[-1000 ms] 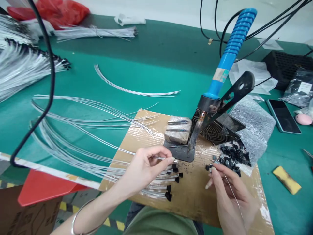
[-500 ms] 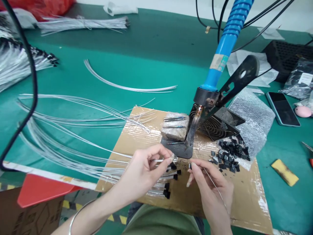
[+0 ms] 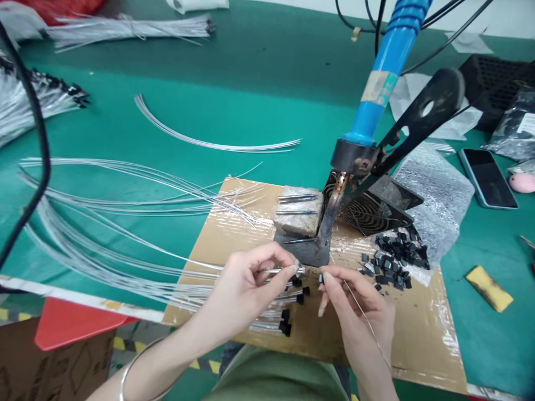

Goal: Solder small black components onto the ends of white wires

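Note:
My left hand (image 3: 246,295) is closed in a pinch on white wires (image 3: 273,270), their ends poking out past the fingertips. Facing it, my right hand (image 3: 361,306) pinches a small black piece (image 3: 321,278) between thumb and finger. A thin solder wire (image 3: 364,315) also runs through the right hand, its tip rising above the fingers. A narrow gap separates the two hands. Just behind them is a soldering iron (image 3: 332,209) with a blue handle, held tip-down in a black stand (image 3: 420,120). Under my left hand lie wires with black ends (image 3: 285,323).
Cardboard (image 3: 422,334) covers the work spot on a green table (image 3: 234,72). Loose black pieces (image 3: 390,270) lie right of the stand, near bubble wrap (image 3: 443,195). A stone block (image 3: 297,220), yellow sponge (image 3: 489,288), phone (image 3: 489,177) and loose white wires (image 3: 125,206) are around.
My hands have come slightly closer together, the right one moving a little left. The solder wire's tip now shows above the right fingers. The whole view has shifted slightly.

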Demonstrator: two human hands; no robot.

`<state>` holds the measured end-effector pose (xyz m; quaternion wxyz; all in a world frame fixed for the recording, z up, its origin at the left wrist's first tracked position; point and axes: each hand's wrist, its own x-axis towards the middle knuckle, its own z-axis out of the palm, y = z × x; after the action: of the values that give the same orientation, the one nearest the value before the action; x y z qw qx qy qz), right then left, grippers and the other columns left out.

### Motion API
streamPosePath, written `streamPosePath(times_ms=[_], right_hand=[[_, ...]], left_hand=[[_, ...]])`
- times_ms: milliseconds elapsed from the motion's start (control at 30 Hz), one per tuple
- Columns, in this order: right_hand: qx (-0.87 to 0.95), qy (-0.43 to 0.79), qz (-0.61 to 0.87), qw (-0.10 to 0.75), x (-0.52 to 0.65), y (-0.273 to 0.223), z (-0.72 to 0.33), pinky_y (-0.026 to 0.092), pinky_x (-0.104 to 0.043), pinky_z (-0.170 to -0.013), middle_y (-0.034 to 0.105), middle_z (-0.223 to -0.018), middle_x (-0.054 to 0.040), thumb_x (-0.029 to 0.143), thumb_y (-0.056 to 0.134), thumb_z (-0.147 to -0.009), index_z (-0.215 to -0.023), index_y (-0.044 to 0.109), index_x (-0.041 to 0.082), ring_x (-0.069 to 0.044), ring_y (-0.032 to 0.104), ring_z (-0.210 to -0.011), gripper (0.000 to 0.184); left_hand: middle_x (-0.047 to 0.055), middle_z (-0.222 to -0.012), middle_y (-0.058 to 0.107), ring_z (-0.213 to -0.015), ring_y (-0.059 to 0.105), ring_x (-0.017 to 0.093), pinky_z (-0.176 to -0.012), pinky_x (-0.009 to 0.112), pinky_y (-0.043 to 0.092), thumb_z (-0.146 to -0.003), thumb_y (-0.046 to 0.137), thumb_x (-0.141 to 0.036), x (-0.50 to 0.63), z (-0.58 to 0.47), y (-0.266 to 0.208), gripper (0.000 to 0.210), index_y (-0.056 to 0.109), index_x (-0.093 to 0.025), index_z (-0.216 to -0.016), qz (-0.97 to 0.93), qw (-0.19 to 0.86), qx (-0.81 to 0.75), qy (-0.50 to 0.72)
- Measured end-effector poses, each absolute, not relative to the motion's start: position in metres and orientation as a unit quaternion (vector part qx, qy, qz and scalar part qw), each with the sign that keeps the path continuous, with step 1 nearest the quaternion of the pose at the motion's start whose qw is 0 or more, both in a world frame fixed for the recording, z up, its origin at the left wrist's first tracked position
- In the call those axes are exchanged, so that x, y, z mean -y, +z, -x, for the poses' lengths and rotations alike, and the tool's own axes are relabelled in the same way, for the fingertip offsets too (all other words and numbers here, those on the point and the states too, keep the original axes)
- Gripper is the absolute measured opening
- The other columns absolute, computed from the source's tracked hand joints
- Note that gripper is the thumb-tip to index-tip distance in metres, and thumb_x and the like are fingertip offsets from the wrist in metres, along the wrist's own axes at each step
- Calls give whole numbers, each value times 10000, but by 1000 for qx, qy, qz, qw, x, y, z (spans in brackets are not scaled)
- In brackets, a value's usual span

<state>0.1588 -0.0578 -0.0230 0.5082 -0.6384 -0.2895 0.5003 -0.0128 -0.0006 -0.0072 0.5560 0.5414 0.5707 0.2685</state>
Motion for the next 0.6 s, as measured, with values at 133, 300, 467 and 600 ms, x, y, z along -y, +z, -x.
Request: streamPosePath(times_ms=[133, 300, 467, 600], right_hand=[[288, 510, 630, 509, 56, -20, -157, 589, -220, -626, 705, -652, 21, 398, 820, -915, -931, 844, 242, -126, 678, -594, 159], [287, 527, 620, 505, 54, -20, -154, 586, -219, -591, 707, -647, 16, 410, 832, -900, -919, 854, 243, -129, 667, -580, 170], [295, 524, 621, 503, 53, -21, -155, 584, -219, -585, 716, -654, 10, 397, 826, -902, -922, 857, 237, -129, 670, -572, 164], [287, 524, 621, 507, 53, -20, -155, 590, -216, -577, 725, -664, 11, 384, 822, -899, -911, 858, 242, -129, 673, -571, 147]], left_hand=[[86, -839, 762, -656, 594, 151, -535, 239, 390, -899, 701, -381, 0, 12, -4, 232, 725, -166, -814, -545, 568, -553, 272], [68, -792, 755, -679, 610, 157, -590, 241, 469, -912, 694, -353, -2, 10, -2, 205, 723, -171, -821, -539, 592, -531, 278], [77, -825, 761, -679, 608, 155, -559, 239, 443, -907, 695, -371, -1, 9, -3, 218, 731, -173, -823, -539, 588, -536, 276], [84, -834, 765, -659, 588, 150, -529, 238, 402, -907, 698, -383, 0, 10, -4, 229, 739, -172, -828, -546, 581, -540, 269]])
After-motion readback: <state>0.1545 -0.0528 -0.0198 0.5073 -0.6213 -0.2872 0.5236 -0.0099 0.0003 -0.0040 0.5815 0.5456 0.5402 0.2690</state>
